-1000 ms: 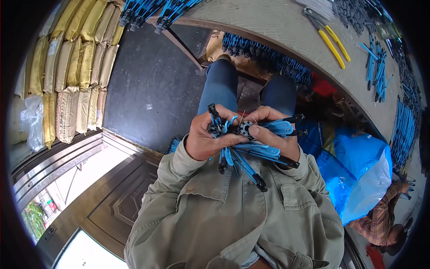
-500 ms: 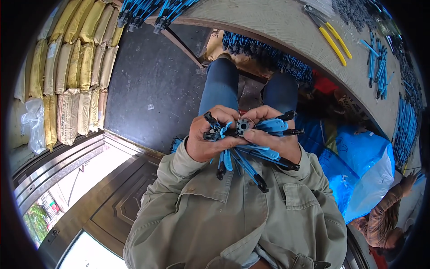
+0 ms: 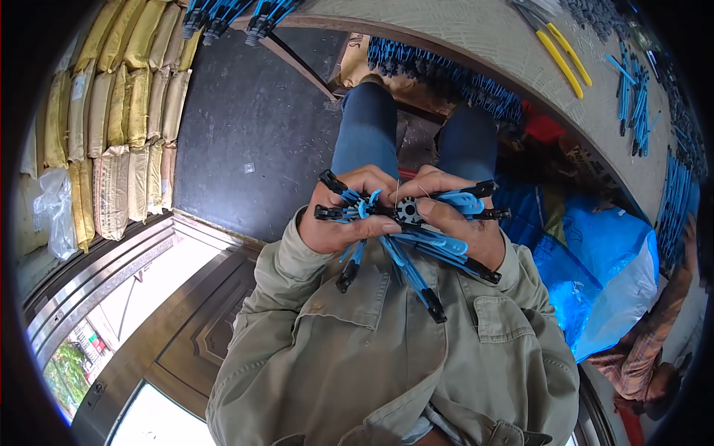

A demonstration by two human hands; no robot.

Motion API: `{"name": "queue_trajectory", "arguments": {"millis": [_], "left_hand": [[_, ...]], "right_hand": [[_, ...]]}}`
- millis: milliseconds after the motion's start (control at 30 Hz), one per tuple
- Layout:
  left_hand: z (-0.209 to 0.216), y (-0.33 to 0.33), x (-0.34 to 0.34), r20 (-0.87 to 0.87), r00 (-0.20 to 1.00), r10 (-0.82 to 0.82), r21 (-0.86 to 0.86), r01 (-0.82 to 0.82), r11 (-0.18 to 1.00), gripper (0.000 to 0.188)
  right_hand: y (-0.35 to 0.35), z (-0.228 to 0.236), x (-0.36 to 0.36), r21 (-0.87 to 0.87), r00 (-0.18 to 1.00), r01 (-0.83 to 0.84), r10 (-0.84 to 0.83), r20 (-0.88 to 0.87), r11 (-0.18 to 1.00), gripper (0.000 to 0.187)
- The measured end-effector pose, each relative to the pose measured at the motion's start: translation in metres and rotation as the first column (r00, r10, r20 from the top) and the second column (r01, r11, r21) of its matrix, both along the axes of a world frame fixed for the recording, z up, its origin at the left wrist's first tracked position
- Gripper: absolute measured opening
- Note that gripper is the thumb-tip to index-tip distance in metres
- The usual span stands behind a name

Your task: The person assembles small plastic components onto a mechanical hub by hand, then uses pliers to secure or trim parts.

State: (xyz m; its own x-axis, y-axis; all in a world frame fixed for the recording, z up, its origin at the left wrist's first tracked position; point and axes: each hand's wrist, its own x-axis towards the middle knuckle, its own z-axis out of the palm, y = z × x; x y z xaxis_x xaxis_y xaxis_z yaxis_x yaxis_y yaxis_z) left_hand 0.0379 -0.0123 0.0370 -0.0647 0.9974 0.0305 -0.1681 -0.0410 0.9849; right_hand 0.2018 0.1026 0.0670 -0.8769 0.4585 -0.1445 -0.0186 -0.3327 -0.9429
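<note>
Over my lap, a black notched hub [image 3: 407, 211] is pinched in my right hand [image 3: 476, 236], its thumb against the hub's face. My left hand [image 3: 327, 227] closes from the other side, with thumb and fingertips at the hub's left edge. Slim blue ribs [image 3: 407, 273] with black ends, like those of an umbrella frame, fan out from between both hands. Some lie across my left palm; others pass under and behind the right fingers. A fine wire [image 3: 398, 192] sticks up between the fingertips. Where it enters the hub is hidden.
Ahead, a worktable [image 3: 461, 33] carries yellow-handled pliers [image 3: 559, 56] and blue rib bundles [image 3: 636, 111]. More ribs [image 3: 446, 74] lie beneath it. Blue plastic sacks [image 3: 606, 253] stand at my right, near a co-worker's arm [image 3: 658, 327]. Stacked sacks [image 3: 111, 126] line the left.
My left hand has shifted slightly left with its ribs, and the hub shows a little more openly between the hands. At the right, the co-worker's arm has reached farther up.
</note>
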Motion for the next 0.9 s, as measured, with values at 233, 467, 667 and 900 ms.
{"name": "queue_trajectory", "arguments": {"millis": [233, 467, 667, 900], "left_hand": [[0.003, -0.007, 0.010, 0.114, 0.988, 0.106, -0.069, -0.098, 0.993, 0.022], [0.015, -0.014, 0.014, 0.179, 0.962, 0.205, -0.203, -0.167, 0.965, 0.029], [0.012, -0.011, 0.010, -0.219, 0.964, 0.148, 0.076, -0.134, 0.988, 0.033], [0.013, -0.017, 0.016, -0.099, 0.984, 0.146, -0.016, -0.148, 0.989, 0.033]], "right_hand": [[0.002, -0.005, 0.001, 0.031, 0.999, -0.039, 0.040, -0.027, 0.999, 0.018], [-0.001, -0.004, 0.003, 0.029, 0.995, 0.011, -0.008, -0.104, 1.000, 0.033], [-0.009, -0.011, 0.006, 0.303, 0.990, 0.141, -0.127, -0.067, 0.942, 0.044], [-0.004, -0.018, 0.009, 0.440, 0.992, 0.103, -0.060, -0.111, 0.892, 0.041]]}}
